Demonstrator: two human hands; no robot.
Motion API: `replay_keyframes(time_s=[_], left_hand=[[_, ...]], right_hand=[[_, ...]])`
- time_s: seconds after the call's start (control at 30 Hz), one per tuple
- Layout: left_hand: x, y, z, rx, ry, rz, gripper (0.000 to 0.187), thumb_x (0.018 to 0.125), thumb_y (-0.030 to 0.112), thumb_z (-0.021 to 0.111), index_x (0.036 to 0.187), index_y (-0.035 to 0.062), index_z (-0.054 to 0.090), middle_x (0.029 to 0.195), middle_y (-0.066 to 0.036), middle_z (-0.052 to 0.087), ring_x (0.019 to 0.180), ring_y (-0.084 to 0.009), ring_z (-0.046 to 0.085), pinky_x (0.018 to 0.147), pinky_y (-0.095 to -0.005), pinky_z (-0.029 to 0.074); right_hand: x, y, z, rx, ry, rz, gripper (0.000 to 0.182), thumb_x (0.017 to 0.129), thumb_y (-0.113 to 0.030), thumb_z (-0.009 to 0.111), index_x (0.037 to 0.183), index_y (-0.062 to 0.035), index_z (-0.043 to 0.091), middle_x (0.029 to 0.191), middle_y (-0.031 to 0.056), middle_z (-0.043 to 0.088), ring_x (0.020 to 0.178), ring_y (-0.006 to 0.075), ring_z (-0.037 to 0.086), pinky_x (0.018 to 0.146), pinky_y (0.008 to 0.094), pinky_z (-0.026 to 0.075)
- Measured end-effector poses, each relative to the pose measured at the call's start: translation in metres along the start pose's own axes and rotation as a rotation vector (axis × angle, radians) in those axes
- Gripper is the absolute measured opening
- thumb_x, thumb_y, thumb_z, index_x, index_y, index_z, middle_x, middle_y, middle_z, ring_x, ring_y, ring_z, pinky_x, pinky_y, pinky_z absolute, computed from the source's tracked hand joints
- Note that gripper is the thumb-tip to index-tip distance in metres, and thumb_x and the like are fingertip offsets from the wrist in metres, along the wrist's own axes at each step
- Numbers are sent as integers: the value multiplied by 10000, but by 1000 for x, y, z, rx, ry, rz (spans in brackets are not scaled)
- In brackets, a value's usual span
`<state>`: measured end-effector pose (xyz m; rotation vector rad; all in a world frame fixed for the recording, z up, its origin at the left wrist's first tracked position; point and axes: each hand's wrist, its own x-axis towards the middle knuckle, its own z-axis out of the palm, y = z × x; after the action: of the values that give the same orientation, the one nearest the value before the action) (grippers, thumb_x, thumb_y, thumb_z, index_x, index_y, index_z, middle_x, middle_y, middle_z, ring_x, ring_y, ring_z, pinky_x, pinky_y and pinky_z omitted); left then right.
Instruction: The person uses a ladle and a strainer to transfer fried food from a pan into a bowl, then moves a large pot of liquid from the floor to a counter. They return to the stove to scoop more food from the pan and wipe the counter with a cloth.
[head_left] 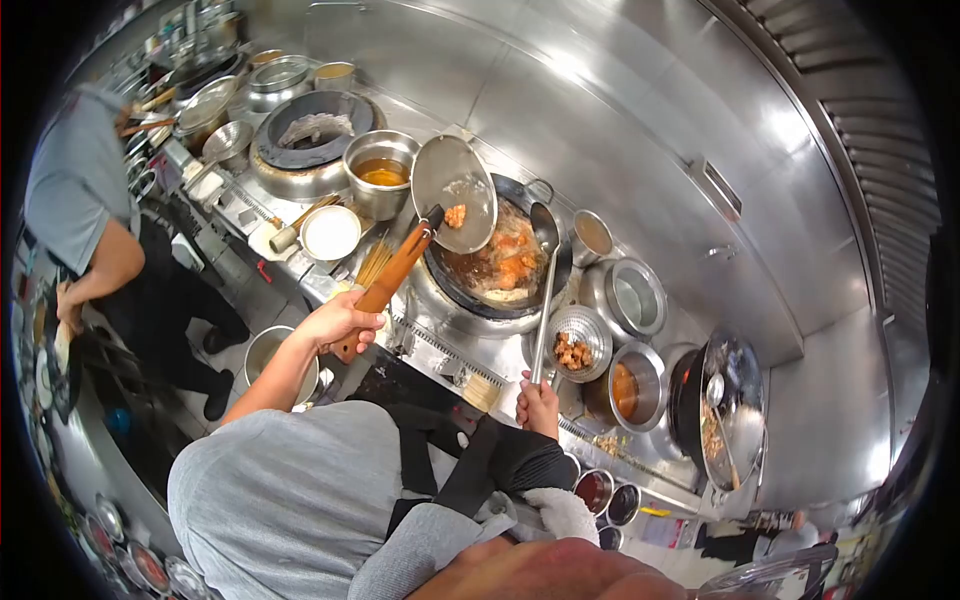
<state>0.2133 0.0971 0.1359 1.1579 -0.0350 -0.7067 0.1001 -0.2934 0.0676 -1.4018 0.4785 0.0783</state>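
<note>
My left hand (338,325) is closed around the wooden handle of a round skimmer (436,178). The skimmer is tilted over the left side of a wok (440,272), with an orange piece of food (456,216) on its face. In the wok, orange-coated pieces (515,262) lie in bubbling oil. My right hand (539,405) grips the end of a long metal ladle (549,290), whose dark bowl rests at the wok's right side. Beside the ladle's handle stands a perforated strainer (590,327) with browned pieces in it.
A metal pot (375,203) of amber oil stands left of the wok. On the right are a pot (650,380) with orange liquid and a second wok (742,420) holding food and a ladle. Another person (85,190) in grey stands far left. A steel wall (620,130) rises behind.
</note>
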Motion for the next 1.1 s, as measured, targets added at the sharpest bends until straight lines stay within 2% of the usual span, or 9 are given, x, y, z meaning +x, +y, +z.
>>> replay_keyframes(time_s=[0.33,0.53,0.63,0.67,0.77,0.83,0.97,1.03,1.1], left_hand=[[62,8,51,231,-247,-90,289,874,68,677,1064,35,460,717,7,485,542,-99,494,456,-275,456],[106,-49,93,653,-363,-59,519,890,109,656,1359,35,446,617,38,447,487,-78,443,426,-255,384],[131,-92,86,833,-329,207,621,880,103,653,1435,1,393,954,-70,623,786,-119,573,697,-269,487],[133,-99,84,824,-339,288,615,881,82,645,1434,-17,394,1234,-121,582,1057,-147,539,931,-277,432],[132,-94,81,716,-320,239,599,886,63,635,1432,-17,401,1313,-129,548,1164,-157,492,1021,-289,371],[126,-81,82,680,-308,335,583,897,59,625,1435,5,407,1237,-123,588,1080,-161,536,965,-299,416],[123,-45,66,697,-144,246,622,880,95,649,1438,-8,395,1330,-157,566,1180,-165,528,1018,-298,396],[109,-17,62,824,25,144,625,882,80,646,1443,-11,385,1365,-171,543,1210,-175,517,1035,-300,383],[136,-43,13,738,60,386,630,874,62,646,1439,-33,382,1426,-172,494,1271,-185,488,1042,-289,374]], right_hand=[[-46,0,-22,215,145,-108,301,956,-158,581,1211,-8,519,613,5,465,408,87,413,369,248,339],[-37,56,-39,236,328,-55,263,936,-172,609,1157,-45,542,613,-6,455,407,84,401,358,252,320],[-49,73,-43,251,425,-32,246,913,-150,627,1122,-37,566,595,4,474,401,104,412,357,264,317],[-52,76,-44,236,443,-46,231,903,-144,631,1101,-35,582,578,8,476,395,109,411,357,268,314],[-54,79,-48,196,489,-42,233,899,-149,636,1098,-37,586,573,5,474,390,107,406,358,262,309],[-52,75,-47,143,498,-22,239,902,-166,636,1101,-44,581,578,-3,467,397,100,408,358,256,311],[-42,47,-41,207,396,-81,252,929,-194,607,1134,-57,556,603,-9,463,411,87,411,360,250,309],[-30,31,-40,224,265,-87,284,940,-161,587,1169,1,541,607,8,472,382,93,406,342,247,325],[-11,15,-37,181,217,-65,296,949,-169,575,1181,11,537,604,11,476,379,97,415,339,257,339]])
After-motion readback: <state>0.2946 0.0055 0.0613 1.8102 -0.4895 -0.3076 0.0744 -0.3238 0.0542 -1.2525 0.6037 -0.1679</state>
